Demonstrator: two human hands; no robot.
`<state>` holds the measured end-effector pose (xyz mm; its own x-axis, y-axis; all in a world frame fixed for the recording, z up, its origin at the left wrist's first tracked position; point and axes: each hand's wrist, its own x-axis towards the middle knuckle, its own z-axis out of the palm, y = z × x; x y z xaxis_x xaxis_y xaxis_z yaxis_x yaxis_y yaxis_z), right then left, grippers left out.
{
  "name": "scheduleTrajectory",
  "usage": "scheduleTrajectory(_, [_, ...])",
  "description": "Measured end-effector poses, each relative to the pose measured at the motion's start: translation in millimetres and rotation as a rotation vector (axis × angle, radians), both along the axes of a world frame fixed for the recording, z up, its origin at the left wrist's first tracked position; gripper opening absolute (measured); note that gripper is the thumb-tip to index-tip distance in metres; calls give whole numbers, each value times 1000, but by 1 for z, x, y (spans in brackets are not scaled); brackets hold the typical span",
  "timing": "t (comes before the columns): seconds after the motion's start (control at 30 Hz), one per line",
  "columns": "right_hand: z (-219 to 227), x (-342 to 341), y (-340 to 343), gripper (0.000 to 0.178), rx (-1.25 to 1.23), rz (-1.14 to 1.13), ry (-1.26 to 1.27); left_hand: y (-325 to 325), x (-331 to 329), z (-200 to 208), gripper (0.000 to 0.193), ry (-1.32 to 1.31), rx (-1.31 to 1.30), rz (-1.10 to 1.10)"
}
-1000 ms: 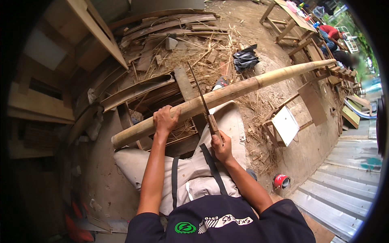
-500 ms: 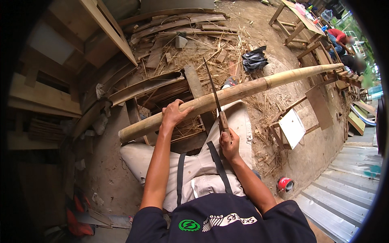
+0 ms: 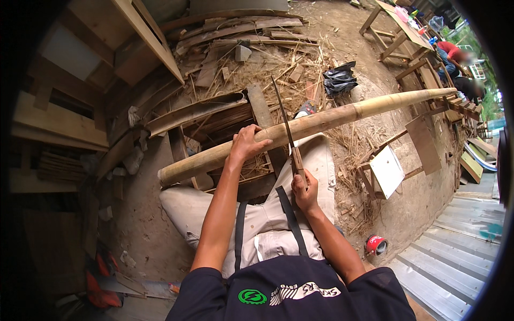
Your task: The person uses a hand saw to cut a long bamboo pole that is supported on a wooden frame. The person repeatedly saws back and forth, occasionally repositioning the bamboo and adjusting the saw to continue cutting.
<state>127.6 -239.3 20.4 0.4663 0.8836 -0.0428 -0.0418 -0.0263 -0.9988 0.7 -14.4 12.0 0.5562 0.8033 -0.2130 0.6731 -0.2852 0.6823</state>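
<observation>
Tin, red, contents unclear, rightward of right hand with saw.

Left grip on bamboo pole; right grip round saw handle, blade across pole; red can at right.

A black bag lies on the dirt. A red can is near shiny metal sheets. A person in red bends over.
</observation>
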Motion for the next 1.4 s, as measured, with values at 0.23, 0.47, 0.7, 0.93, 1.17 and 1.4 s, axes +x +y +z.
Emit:
scheduleTrajectory(0.23, [-1, 0, 0, 39, -5, 11, 11, -16, -1, -1, 63, 30, 81, 25])
scheduleTrajectory(0.47, [1, 0, 0, 39, -4, 22, -8, -4, 0, 5, 66, 83, 4, -45])
scheduleTrajectory(0.7, [1, 1, -1, 37, 6, 23, 6, -3, 2, 8, 73, 198, -31, -78])
scheduleTrajectory(0.93, [10, -2, 0, 35, 42, -44, -123, 4, 2, 10, 75, 219, -20, -119])
scheduleTrajectory(1.17, [17, -1, 5, 35, 40, -344, -205, -10, 4, 12, 72, 228, 178, -172])
scheduleTrajectory(1.4, [7, 7, 2, 29, 34, -311, -169, -8, 2, 16, 70, 237, 173, -204])
